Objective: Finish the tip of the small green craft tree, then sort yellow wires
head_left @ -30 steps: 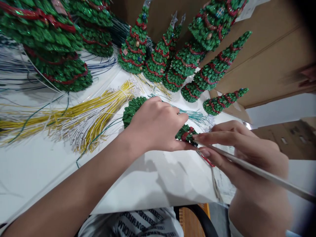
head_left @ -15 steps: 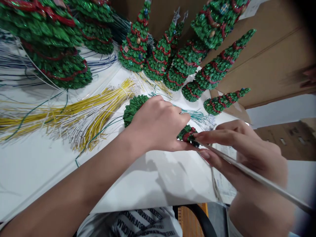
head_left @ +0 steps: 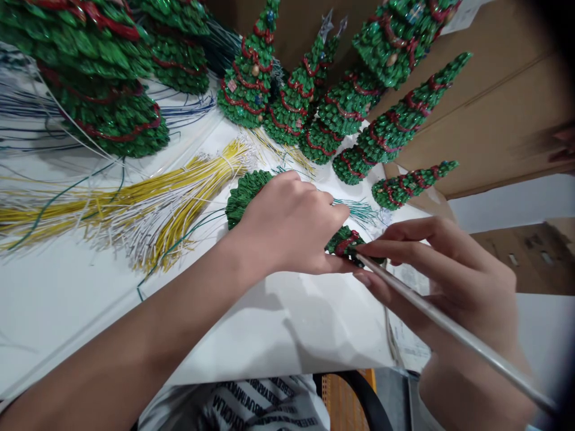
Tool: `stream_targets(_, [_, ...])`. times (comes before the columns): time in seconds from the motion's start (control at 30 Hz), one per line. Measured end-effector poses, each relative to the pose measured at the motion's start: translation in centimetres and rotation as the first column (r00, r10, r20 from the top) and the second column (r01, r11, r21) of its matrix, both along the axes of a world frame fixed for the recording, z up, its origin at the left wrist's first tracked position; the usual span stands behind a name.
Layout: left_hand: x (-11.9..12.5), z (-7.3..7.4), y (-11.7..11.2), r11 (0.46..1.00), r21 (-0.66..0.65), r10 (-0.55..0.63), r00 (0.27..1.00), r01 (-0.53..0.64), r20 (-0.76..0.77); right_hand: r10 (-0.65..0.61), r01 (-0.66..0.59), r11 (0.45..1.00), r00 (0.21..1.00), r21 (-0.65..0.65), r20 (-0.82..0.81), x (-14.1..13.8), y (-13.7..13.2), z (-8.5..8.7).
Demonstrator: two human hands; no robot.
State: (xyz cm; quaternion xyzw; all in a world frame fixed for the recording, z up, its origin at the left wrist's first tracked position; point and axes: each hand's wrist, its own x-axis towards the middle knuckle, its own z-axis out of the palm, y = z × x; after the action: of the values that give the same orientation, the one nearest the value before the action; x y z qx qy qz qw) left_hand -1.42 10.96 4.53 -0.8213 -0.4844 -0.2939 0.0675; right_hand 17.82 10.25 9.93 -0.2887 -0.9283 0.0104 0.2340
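Note:
A small green Christmas tree figurine (head_left: 246, 194) with a red garland lies on its side on the white table. My left hand (head_left: 294, 227) is closed over its middle, hiding much of it; the wide base shows to the left and the upper end to the right. In my right hand (head_left: 462, 275) a thin silvery stick (head_left: 453, 323) is pinched between thumb and fingers. Its near end slants toward the lower right, while the tip is at the tree's upper end beside my left thumb. I cannot make out what kind of tip it has.
Several finished-looking tree figurines (head_left: 247, 84) stand along the back, with larger ones (head_left: 112, 120) at the left. A bundle of yellow and white wires (head_left: 179, 185) lies left of my hands. Cardboard (head_left: 503, 108) walls off the back right. A chair armrest (head_left: 359, 395) shows below the table edge.
The stick has tilted slightly, and my right hand's fingers have shifted a little at the tree's upper end. My left hand keeps its hold. The whole view has moved slightly.

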Motion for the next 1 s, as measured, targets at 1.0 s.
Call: stream_targets(1.0, [-0.1, 0.0, 0.0, 1.0, 0.018, -0.008, 1.0, 0.008, -0.019, -0.02, -0.034, 0.982, 0.959, 0.187, 0.281, -1.2, -1.6, 1.5])
